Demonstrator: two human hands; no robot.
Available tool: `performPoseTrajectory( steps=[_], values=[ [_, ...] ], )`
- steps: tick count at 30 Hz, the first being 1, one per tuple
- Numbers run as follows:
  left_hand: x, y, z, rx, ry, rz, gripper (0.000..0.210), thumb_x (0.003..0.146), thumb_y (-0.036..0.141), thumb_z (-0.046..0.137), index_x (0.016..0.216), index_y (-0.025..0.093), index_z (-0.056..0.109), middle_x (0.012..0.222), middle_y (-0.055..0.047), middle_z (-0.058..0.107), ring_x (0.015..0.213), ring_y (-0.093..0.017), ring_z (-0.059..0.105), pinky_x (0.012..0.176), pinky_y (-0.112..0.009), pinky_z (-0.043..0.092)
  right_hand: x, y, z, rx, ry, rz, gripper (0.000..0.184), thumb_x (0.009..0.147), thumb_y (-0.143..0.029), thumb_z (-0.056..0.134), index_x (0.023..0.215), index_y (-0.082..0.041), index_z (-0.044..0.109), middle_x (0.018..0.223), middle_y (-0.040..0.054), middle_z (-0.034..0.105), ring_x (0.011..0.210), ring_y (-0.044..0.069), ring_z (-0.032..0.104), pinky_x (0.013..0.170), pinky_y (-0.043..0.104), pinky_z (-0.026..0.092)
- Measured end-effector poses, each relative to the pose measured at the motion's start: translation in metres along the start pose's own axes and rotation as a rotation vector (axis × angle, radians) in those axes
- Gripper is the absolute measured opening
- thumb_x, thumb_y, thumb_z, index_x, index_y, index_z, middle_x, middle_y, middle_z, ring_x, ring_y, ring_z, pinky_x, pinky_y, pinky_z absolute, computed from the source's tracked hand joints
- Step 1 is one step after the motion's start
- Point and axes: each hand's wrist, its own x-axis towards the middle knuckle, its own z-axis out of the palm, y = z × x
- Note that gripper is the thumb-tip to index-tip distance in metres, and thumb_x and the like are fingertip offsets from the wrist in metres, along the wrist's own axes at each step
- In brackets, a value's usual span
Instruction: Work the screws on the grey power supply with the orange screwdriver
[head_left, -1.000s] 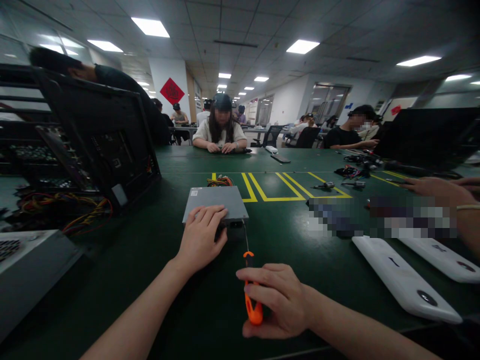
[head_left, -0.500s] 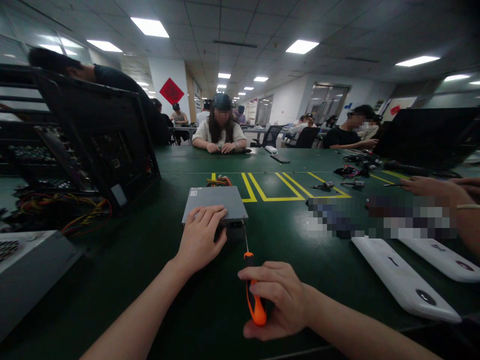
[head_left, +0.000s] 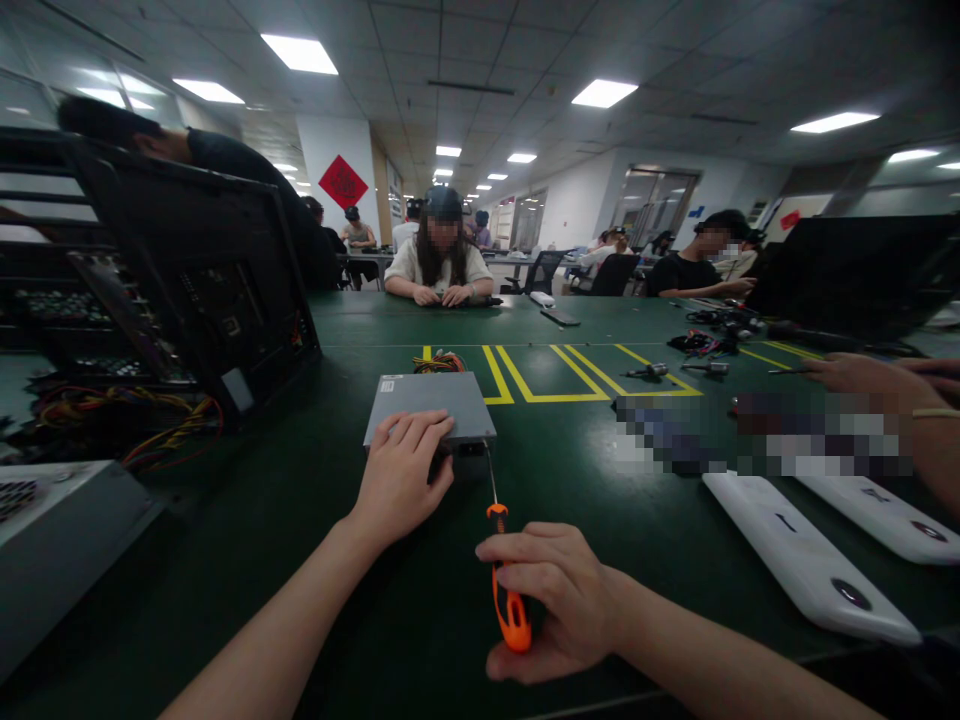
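Observation:
A grey metal computer power supply [head_left: 427, 395] lies flat on the green table, its coloured cables [head_left: 439, 363] bunched behind it. My left hand [head_left: 405, 470] grips its near edge, with fingers over the top and the thumb down by the front face. In my right hand [head_left: 559, 600] is an orange and black screwdriver [head_left: 514, 615], held by the handle between thumb and fingers. Its shaft points away from me, and the tip meets the right end of the power supply's near face. The screw itself is too small to make out.
An open black computer case [head_left: 247, 290] with loose wires stands at left, near another grey metal box [head_left: 67, 540]. At right lie white oblong devices [head_left: 810, 555], small tools [head_left: 649, 371] and cables. A co-worker's hand [head_left: 862, 385] reaches in; another person sits opposite.
The screwdriver's handle has turned slightly within my right hand's fingers. My left hand and the power supply have stayed in place.

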Motion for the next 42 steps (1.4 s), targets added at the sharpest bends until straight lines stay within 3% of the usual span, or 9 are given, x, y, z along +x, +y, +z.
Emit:
performPoseTrajectory(
  steps=[8, 15, 21, 28, 34, 42],
  values=[
    [-0.0002, 0.0000, 0.0007, 0.009, 0.000, -0.006, 0.034, 0.080, 0.024, 0.045, 0.113, 0.020, 0.052, 0.119, -0.006, 0.056, 0.109, -0.022, 0.049, 0.099, -0.042, 0.028, 0.0034, -0.0020, -0.0022, -0.037, -0.089, -0.041, 0.040, 0.081, -0.044, 0.043, 0.102, -0.011, 0.053, 0.086, 0.0106, 0.064, 0.072, 0.016, 0.062, 0.057, 0.027, 0.048],
    [-0.0006, 0.0001, -0.0002, 0.001, -0.004, 0.001, 0.034, 0.080, 0.025, 0.045, 0.113, 0.020, 0.051, 0.119, -0.007, 0.056, 0.109, -0.022, 0.049, 0.098, -0.043, 0.028, 0.0007, -0.0005, -0.0008, 0.000, -0.017, 0.023, 0.041, 0.077, -0.050, 0.050, 0.094, -0.013, 0.048, 0.086, 0.0086, 0.066, 0.073, 0.014, 0.062, 0.061, 0.025, 0.048],
    [0.0002, 0.0003, -0.0004, -0.007, 0.007, -0.003, 0.035, 0.079, 0.024, 0.046, 0.113, 0.021, 0.052, 0.119, -0.007, 0.056, 0.109, -0.023, 0.049, 0.098, -0.044, 0.029, 0.0045, -0.0016, -0.0033, -0.023, -0.108, -0.042, 0.041, 0.080, -0.046, 0.045, 0.101, -0.011, 0.053, 0.086, 0.0111, 0.065, 0.070, 0.016, 0.062, 0.056, 0.027, 0.046],
    [-0.0001, 0.0004, 0.0005, -0.019, 0.014, -0.005, 0.034, 0.079, 0.023, 0.045, 0.113, 0.021, 0.052, 0.119, -0.007, 0.056, 0.109, -0.023, 0.049, 0.098, -0.044, 0.029, -0.0012, -0.0002, 0.0005, 0.005, -0.016, 0.019, 0.040, 0.076, -0.048, 0.052, 0.096, -0.015, 0.045, 0.087, 0.0085, 0.067, 0.067, 0.013, 0.062, 0.057, 0.025, 0.046],
    [0.0000, 0.0008, 0.0001, -0.018, 0.013, -0.007, 0.035, 0.079, 0.023, 0.046, 0.113, 0.021, 0.052, 0.118, -0.007, 0.057, 0.109, -0.023, 0.050, 0.098, -0.045, 0.029, 0.0032, -0.0024, -0.0017, -0.025, -0.116, -0.029, 0.042, 0.079, -0.044, 0.045, 0.104, -0.011, 0.052, 0.088, 0.0112, 0.064, 0.073, 0.016, 0.061, 0.057, 0.027, 0.047],
    [0.0003, 0.0001, 0.0001, -0.007, 0.011, 0.000, 0.035, 0.079, 0.024, 0.045, 0.114, 0.021, 0.052, 0.119, -0.007, 0.056, 0.108, -0.023, 0.050, 0.098, -0.044, 0.029, -0.0011, -0.0012, 0.0005, 0.010, -0.018, 0.031, 0.040, 0.078, -0.048, 0.047, 0.098, -0.013, 0.047, 0.086, 0.0091, 0.067, 0.074, 0.015, 0.063, 0.063, 0.026, 0.049]
  ],
)
